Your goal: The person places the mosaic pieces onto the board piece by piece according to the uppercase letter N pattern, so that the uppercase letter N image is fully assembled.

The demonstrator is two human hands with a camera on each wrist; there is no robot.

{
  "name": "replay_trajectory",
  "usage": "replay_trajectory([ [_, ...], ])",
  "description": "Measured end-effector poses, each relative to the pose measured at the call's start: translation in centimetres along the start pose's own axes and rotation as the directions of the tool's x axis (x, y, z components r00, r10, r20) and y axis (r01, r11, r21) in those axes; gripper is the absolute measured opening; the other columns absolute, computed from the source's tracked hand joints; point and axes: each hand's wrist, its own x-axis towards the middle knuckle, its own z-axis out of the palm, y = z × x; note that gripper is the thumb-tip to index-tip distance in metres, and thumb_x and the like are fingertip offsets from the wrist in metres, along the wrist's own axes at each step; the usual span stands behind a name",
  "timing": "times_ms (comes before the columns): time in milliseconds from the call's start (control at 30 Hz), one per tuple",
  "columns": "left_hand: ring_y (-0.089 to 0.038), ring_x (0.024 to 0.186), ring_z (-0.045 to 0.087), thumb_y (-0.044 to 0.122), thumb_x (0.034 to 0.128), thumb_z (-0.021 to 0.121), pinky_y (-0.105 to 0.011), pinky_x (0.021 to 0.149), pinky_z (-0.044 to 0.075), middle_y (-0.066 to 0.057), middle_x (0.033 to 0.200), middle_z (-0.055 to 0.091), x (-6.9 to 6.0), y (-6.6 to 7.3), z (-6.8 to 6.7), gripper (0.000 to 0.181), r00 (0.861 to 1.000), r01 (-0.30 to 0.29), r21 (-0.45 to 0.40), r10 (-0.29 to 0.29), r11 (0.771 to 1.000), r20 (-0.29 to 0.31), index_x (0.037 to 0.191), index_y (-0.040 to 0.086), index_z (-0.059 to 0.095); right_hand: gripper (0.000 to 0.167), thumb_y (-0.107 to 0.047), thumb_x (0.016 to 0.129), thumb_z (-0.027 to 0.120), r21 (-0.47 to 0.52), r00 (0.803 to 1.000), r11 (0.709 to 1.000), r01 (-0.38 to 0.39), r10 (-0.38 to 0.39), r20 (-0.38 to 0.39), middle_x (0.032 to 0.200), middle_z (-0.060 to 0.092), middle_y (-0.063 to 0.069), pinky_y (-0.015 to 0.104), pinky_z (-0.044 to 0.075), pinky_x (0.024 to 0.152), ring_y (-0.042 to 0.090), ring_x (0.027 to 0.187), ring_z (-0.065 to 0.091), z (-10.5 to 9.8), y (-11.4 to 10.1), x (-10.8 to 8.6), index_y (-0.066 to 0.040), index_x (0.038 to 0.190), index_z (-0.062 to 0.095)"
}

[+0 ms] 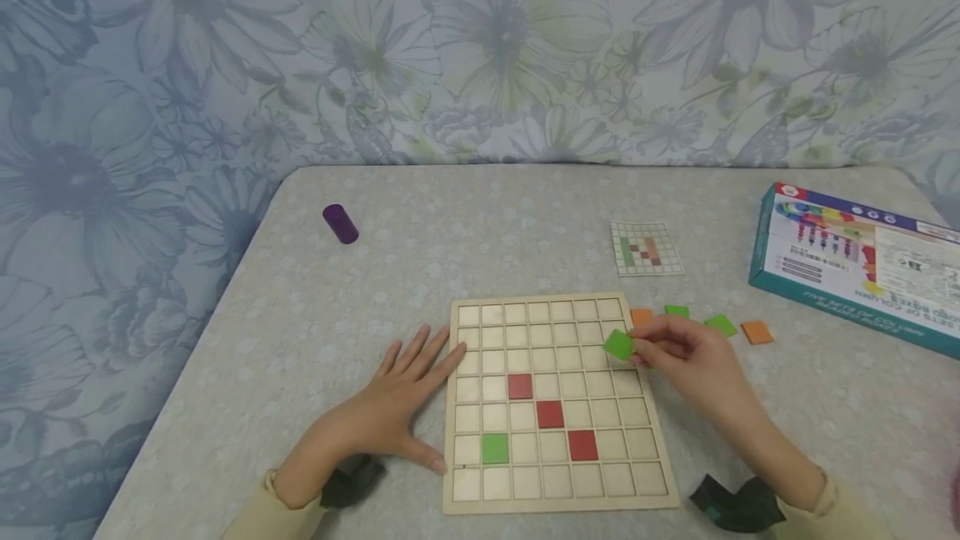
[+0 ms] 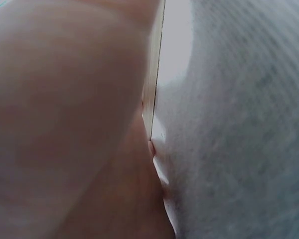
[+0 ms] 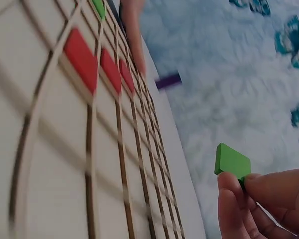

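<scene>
My right hand [image 1: 693, 361] pinches a green square tile [image 1: 619, 345] between thumb and fingertips, above the right side of a wooden grid board [image 1: 491, 488]. In the right wrist view the same green tile [image 3: 233, 162] is tilted at the fingertips. With fingers spread, my left hand [image 1: 397, 407] rests at the board's left edge, forefinger and thumb touching it. Three red tiles [image 1: 550, 414] sit in cells along a diagonal, and one green tile [image 1: 495, 448] lies in a lower left cell. The left wrist view is mostly filled by the hand [image 2: 65, 114].
Loose orange [image 1: 757, 332] and green tiles [image 1: 722, 325] lie right of the board. Behind it is a small pattern card [image 1: 667, 261] with a coloured grid. A game box [image 1: 855, 273] lies far right, and a purple cylinder [image 1: 341, 224] at the back left.
</scene>
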Motion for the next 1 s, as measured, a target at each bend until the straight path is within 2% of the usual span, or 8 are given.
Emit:
replay_trajectory([
  [100, -0.033, 0.138, -0.011, 0.070, 0.0579, 0.071, -0.058, 0.103, -0.006, -0.011, 0.155, -0.009, 0.1, 0.0, 0.0, 0.128, 1.000, 0.001, 0.004, -0.001, 1.000, -0.001, 0.152, 0.013, 0.006, 0.008, 0.001, 0.086, 0.065, 0.107, 0.995, 0.994, -0.032, 0.021, 0.102, 0.084, 0.067, 0.011, 0.033, 0.053, 0.066, 0.025, 0.074, 0.067, 2.8, -1.0, 0.6, 0.003, 0.093, 0.065],
  [167, -0.033, 0.138, -0.011, 0.070, 0.0578, 0.071, -0.058, 0.103, -0.006, -0.011, 0.155, -0.009, 0.1, 0.0, 0.0, 0.128, 1.000, 0.004, 0.002, -0.004, 1.000, 0.000, 0.152, 0.013, 0.006, 0.007, -0.001, 0.085, 0.067, 0.123, 0.987, 0.992, -0.028, 0.008, 0.158, 0.083, 0.067, 0.008, 0.031, 0.053, 0.065, 0.025, 0.073, 0.066, 4.6, -1.5, 0.9, 0.000, 0.092, 0.067],
  [267, -0.033, 0.138, -0.012, 0.071, 0.0578, 0.070, -0.058, 0.103, -0.006, -0.010, 0.155, -0.009, 0.1, 0.0, 0.0, 0.127, 1.000, 0.010, 0.003, -0.010, 1.000, 0.006, 0.152, 0.014, 0.006, 0.005, -0.006, 0.084, 0.070, 0.074, 0.977, 0.997, 0.007, -0.022, 0.211, 0.082, 0.067, -0.001, 0.028, 0.050, 0.062, 0.019, 0.071, 0.063, 7.0, -1.8, 1.1, -0.009, 0.088, 0.070],
  [400, -0.032, 0.138, -0.012, 0.072, 0.0577, 0.069, -0.057, 0.103, -0.006, -0.009, 0.155, -0.009, 0.1, 0.0, 0.0, 0.127, 1.000, 0.018, 0.015, -0.018, 1.000, 0.008, 0.152, 0.015, 0.005, 0.008, -0.011, 0.083, 0.072, -0.011, 0.971, 0.998, 0.069, -0.064, 0.231, 0.078, 0.065, -0.010, 0.027, 0.046, 0.060, 0.011, 0.069, 0.057, 9.0, -1.7, 1.0, -0.019, 0.084, 0.071],
  [733, -0.033, 0.138, -0.011, 0.071, 0.0581, 0.070, -0.057, 0.104, -0.005, -0.011, 0.155, -0.008, 0.0, 0.2, -0.1, 0.127, 1.000, 0.012, 0.018, -0.012, 1.000, -0.004, 0.152, 0.014, 0.007, 0.010, -0.009, 0.080, 0.074, -0.034, 0.960, 0.985, 0.171, -0.159, 0.232, 0.075, 0.063, -0.013, 0.026, 0.046, 0.061, 0.007, 0.067, 0.057, 10.9, -1.2, 0.0, -0.018, 0.080, 0.071],
  [1000, -0.032, 0.138, -0.011, 0.071, 0.0573, 0.070, -0.057, 0.104, -0.005, -0.011, 0.155, -0.008, 0.0, 0.2, -0.1, 0.128, 1.000, 0.017, 0.020, -0.017, 1.000, -0.003, 0.152, 0.013, 0.007, 0.015, -0.005, 0.075, 0.078, -0.077, 0.956, 0.972, 0.221, -0.200, 0.217, 0.075, 0.063, -0.016, 0.025, 0.046, 0.058, 0.005, 0.066, 0.055, 11.4, -1.3, -0.3, -0.018, 0.073, 0.071],
])
